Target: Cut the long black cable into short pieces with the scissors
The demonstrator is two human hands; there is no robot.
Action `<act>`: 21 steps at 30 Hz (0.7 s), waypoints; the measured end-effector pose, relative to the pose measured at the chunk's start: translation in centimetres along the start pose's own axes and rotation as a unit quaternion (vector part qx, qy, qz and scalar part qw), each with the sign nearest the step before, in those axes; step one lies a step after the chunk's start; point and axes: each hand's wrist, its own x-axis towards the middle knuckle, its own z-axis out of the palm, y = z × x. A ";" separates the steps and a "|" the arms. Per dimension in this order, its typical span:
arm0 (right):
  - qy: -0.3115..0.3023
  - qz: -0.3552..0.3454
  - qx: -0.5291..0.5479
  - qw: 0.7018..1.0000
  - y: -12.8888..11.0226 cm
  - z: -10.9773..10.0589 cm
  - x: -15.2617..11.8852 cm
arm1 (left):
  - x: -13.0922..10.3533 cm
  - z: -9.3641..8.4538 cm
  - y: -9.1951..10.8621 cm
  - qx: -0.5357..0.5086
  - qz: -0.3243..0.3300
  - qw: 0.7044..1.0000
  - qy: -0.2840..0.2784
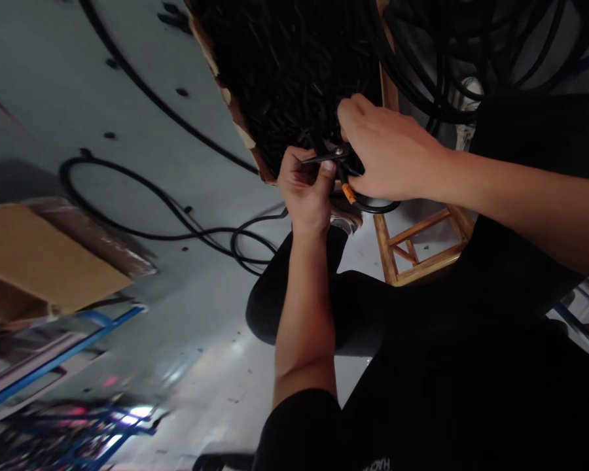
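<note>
Short-range work with scissors (338, 153), seen from the worker's own viewpoint. The scissors are held between the two hands, over the near edge of an open cardboard box (226, 98) filled with short black pieces (294, 72). The handle end is enclosed by the right hand (387, 147), whose grip is closed. The blades are directed toward the left hand (307, 190); its fingers are curled, with the thumb beside the blades, but how far its grip is open, and on what, cannot be told.

An orange section (348, 191) is seen just below the pivot; whether it belongs to the scissors or to a cable cannot be told. Lengths of black cable (167, 237) are looped across the floor (201, 176), and a wooden stool (422, 265) is placed near the box.

The step in hand is judged to be close scissor work at the left fingertips. For any further closing of the blades, a steady left hand and fingertips kept clear of the cutting edges would be required.
</note>
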 end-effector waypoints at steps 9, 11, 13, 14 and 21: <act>0.019 -0.013 0.085 0.996 0.6 0.4 0.5 | 0.9 -1.2 -0.6 -0.047 0.006 0.999 -0.020; 0.009 -0.039 0.041 0.998 1.0 0.4 0.8 | 1.0 -1.5 -0.5 -0.059 0.001 0.998 -0.033; -0.002 -0.056 0.012 0.998 1.3 0.4 1.0 | 1.0 -1.6 -0.1 -0.059 -0.007 0.997 -0.041; -0.005 -0.056 0.014 0.998 1.4 0.4 1.1 | 1.1 -1.5 0.1 -0.052 -0.014 0.998 -0.041; -0.009 0.013 -0.013 1.000 1.7 2.0 1.5 | 1.0 -0.3 -1.5 0.023 -0.049 0.998 -0.017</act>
